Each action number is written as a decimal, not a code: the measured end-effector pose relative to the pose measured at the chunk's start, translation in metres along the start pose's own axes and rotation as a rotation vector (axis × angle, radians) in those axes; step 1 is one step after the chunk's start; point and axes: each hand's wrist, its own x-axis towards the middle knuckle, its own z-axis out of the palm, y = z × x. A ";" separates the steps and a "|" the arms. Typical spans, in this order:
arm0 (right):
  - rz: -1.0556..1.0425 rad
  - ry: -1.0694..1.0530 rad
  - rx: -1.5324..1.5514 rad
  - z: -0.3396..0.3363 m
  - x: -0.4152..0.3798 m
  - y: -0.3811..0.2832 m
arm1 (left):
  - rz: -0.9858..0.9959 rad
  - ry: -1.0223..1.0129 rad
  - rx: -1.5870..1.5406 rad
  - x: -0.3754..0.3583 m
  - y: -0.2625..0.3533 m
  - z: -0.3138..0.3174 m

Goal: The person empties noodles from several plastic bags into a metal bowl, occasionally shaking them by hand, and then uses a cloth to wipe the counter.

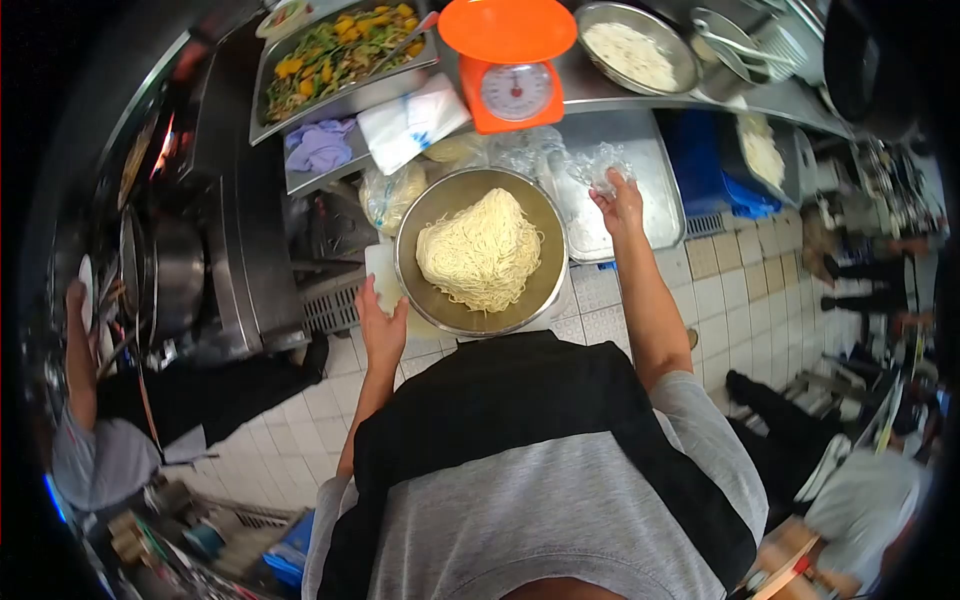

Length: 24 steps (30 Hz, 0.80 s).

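Observation:
A large metal bowl (405, 275) holding a heap of pale noodles (485, 250) stands right in front of me. My left hand (382, 325) is beside the bowl's lower left rim, its fingers apart and nothing in it. Over a metal tray (660, 225) to the right of the bowl, my right hand (618, 203) pinches a crumpled clear plastic bag (603, 165). Another plastic bag (395, 197), with noodles inside, lies just behind the bowl on the left.
An orange kitchen scale (515, 95) stands on the shelf behind. Left of it is a pan of mixed vegetables (340, 60); to its right, a bowl of white food (635, 55). One person (95, 455) is at the stove side, another (865, 510) behind me on the right.

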 end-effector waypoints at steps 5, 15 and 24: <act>0.022 -0.026 -0.262 0.053 0.075 0.057 | -0.577 -0.181 -0.544 -0.038 0.004 0.030; 0.636 -0.740 -0.647 0.084 0.164 0.173 | -0.713 -0.023 -0.810 -0.051 0.041 0.051; -0.220 -0.738 -1.099 0.076 0.084 0.035 | 0.072 0.336 0.170 0.028 0.024 0.013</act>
